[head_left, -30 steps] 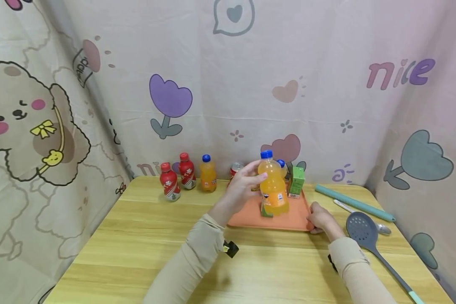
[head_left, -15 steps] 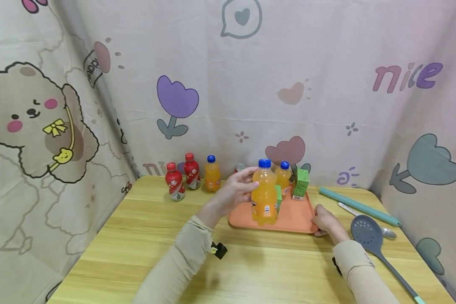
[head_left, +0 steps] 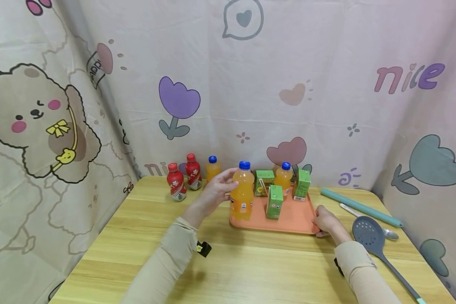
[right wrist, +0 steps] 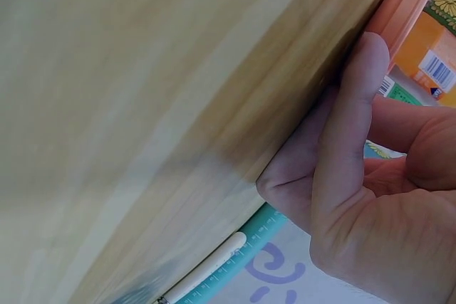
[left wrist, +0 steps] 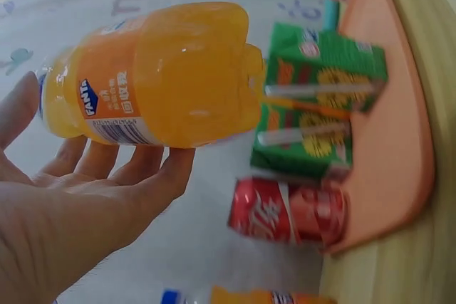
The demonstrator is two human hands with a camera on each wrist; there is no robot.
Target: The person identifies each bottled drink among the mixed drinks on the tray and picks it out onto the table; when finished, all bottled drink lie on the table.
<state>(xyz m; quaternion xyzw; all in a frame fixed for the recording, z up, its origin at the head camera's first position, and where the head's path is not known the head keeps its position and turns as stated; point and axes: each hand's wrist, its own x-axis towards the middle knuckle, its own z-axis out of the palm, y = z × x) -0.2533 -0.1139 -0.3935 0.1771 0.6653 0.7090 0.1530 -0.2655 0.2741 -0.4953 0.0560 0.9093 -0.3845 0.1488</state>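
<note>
Left grip (head_left: 217, 188): curled round bottle (head_left: 242, 195)
Bottle: held, seemingly above left end of tray (head_left: 294, 219)
Right grip (head_left: 326, 221): curled on tray's right edge

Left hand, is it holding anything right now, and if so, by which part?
Yes: the left hand holds a Fanta bottle by its upper part, near the blue cap.

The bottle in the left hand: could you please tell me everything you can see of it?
The bottle looks like clear plastic, with a blue cap on, orange drink inside and an orange label reading FANTA, plus a barcode. The left hand holds its upper half; it is roughly upright, apparently raised above the tray's left end.
</note>
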